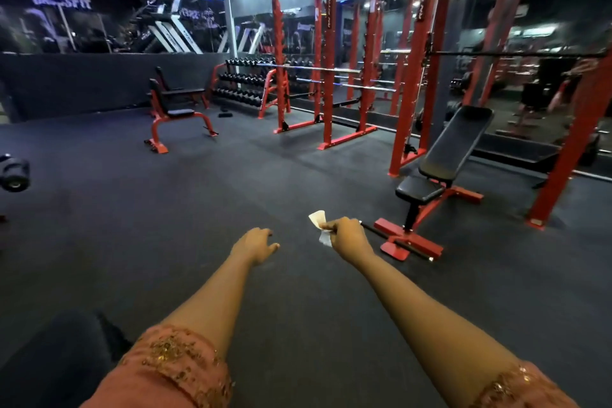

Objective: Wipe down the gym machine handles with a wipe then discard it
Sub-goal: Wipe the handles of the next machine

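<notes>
**Wipe carried, nothing wiped yet**

Pink sleeves [172, 371] with gold stitching come nearest, over the dark floor [132, 225], left of the slanted bench [453, 142]. The grip of the right hand [347, 235] is clamped on the white wipe [317, 220], just left of the bench foot. The left hand [256, 243] hangs loose and holds nothing. I judge this a carrying step, as the wipe touches no machine. Next it must reach a handle or a bin, but no bin shows.

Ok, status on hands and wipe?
Left hand open, empty. Right hand pinching wipe. Not touching any machine. Bench nearest, ahead right.
</notes>
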Available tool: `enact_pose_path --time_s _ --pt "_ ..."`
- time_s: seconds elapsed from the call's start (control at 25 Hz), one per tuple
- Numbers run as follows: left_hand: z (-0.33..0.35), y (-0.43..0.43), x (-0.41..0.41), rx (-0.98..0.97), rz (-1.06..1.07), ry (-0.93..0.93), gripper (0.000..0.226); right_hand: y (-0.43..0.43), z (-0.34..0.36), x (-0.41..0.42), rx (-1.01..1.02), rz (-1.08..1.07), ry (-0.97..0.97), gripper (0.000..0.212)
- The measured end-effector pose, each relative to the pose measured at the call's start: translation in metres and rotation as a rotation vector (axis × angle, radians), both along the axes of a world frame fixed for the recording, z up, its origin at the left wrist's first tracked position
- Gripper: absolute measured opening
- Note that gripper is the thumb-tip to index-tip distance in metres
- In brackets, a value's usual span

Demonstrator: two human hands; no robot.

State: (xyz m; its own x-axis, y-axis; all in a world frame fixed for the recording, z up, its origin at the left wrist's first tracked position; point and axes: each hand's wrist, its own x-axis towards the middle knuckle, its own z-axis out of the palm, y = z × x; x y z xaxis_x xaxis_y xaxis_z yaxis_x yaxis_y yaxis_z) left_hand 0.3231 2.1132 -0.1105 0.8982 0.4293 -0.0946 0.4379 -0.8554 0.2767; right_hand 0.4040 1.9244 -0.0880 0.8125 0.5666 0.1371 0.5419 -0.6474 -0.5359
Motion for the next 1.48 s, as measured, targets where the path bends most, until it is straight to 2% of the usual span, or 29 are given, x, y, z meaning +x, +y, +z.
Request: enact_pose_path --time_s 0.24,0.44,0.68,0.96,1.28,1.48 --pt "0.005 0.078 0.083 0.036 0.144 -0.005 0.049 0.091 -0.009 0.112 0.003 0.128 0.009 0.038" --pt "0.002 0.159 0.142 0.069 0.307 -0.032 0.049 0.2 -0.008 0.201 0.008 0.342 -0.009 0.033" --pt "0.005 0.26 0.17 0.054 0.63 -0.027 0.047 0.356 -0.004 0.284 -0.022 0.636 -0.02 0.034" --pt "-0.014 0.386 0.138 0.04 0.957 0.016 0.049 0.547 -0.016 0.272 0.005 0.977 -0.034 0.038" --pt "-0.013 0.559 0.08 0.009 1.254 -0.034 0.05 0.775 -0.016 0.212 -0.021 1.233 -0.023 0.042" --pt "-0.02 0.635 0.034 0.005 1.411 -0.019 0.05 0.891 -0.031 0.159 -0.055 1.397 0.001 0.043"
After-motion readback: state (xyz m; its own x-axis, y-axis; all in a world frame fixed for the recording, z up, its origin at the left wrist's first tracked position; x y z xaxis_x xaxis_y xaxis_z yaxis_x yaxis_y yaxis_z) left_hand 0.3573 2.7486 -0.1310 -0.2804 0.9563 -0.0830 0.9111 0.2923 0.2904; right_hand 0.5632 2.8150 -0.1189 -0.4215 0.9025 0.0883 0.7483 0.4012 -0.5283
